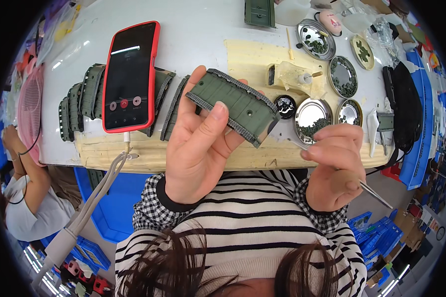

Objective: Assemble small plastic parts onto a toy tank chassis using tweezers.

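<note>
In my left hand [191, 153] is a dark green toy tank hull section [233, 106] with grey track strips along its long edges. It is tilted, my thumb lying over its near side and my fingers behind it. My right hand [339, 163] is closed round metal tweezers [376, 194]. Their thin tip points toward the hull and stands apart from it. Whether the tip holds a small part is too fine to tell. Just beyond the right hand is a round metal dish [309, 109] of small green pieces. A black round pot [285, 107] stands beside this dish.
A red-cased phone [130, 74] stands at left, cabled from below, with similar green sections [90, 91] around it. More metal dishes [343, 59], a taped block [292, 76] with a small bottle, and a black bag [406, 106] are at right. Another person's arm [32, 190] shows far left.
</note>
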